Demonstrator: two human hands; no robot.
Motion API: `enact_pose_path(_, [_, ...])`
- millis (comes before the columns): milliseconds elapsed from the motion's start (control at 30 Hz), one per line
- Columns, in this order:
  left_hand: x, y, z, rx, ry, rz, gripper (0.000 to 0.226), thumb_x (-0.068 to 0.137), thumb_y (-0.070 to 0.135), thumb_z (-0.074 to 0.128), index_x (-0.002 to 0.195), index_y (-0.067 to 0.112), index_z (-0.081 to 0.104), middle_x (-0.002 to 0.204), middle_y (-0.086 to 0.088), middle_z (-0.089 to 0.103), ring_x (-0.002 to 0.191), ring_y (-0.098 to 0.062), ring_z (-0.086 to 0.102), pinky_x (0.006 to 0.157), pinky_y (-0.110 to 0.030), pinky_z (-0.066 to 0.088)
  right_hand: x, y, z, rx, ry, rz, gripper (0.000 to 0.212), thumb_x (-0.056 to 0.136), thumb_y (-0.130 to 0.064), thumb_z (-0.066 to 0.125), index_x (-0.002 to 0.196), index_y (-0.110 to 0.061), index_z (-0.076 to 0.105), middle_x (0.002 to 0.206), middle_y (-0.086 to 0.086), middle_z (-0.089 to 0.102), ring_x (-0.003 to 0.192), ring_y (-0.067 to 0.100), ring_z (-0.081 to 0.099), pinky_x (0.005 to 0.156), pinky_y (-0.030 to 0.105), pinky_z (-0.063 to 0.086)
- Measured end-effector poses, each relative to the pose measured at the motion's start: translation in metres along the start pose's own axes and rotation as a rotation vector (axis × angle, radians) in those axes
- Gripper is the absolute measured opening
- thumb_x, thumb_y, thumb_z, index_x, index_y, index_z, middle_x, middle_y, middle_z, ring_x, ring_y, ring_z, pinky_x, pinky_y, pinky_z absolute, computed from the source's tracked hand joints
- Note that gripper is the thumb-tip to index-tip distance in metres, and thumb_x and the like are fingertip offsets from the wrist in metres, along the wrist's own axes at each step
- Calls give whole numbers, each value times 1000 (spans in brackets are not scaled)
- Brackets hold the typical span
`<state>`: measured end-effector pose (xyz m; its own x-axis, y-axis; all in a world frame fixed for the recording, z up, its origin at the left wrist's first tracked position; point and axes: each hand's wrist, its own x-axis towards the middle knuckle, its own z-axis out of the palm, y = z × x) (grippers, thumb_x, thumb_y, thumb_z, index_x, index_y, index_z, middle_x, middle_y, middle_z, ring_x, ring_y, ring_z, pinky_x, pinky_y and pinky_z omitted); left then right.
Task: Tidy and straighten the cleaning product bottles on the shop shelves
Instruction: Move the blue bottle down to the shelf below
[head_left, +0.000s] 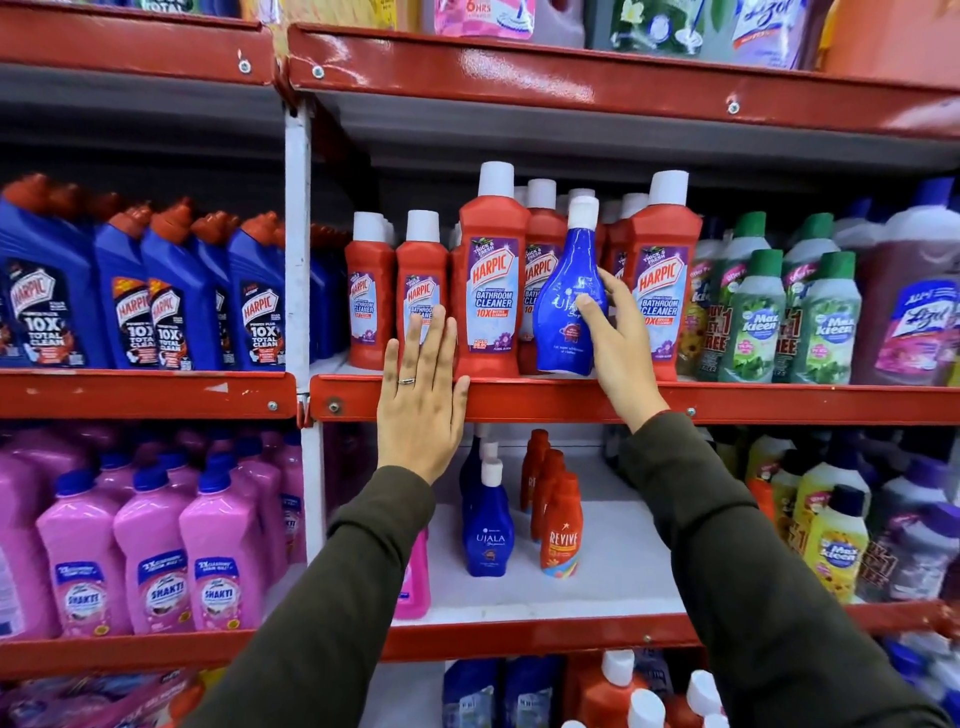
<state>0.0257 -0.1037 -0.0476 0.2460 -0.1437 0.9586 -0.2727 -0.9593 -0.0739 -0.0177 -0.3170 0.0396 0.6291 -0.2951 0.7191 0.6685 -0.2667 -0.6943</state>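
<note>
Blue Ujala bottle gripped by right hand, tilted at front edge of red middle shelf, before red Harpic bottles. Left hand open, flat, fingers against small Harpic bottle and shelf lip.

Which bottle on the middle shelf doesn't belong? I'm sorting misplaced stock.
The blue Ujala bottle held by the right hand: blue and tilted, among upright red Harpic bathroom cleaner bottles.
</note>
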Motion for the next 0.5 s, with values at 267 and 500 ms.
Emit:
enact_pose_path(267, [-1,1,-3,-46,0,-8,60,109,34,20,163,9,16,172,-7,14,158,-18,-6,130,-38,-10,-33,-2,-1,102,-46,14,47,102,-26,57,147,-18,44,146,5,51,126,13,58,78,14,57])
enact_pose_path(500, [-16,-1,-11,-212,15,-29,60,107,29,28,163,9,18,172,-7,17,159,-14,-8,130,-38,-3,-81,12,7,49,-43,3,44,101,-22,59,143,-17,49,146,4,53,134,18,52,112,44,45])
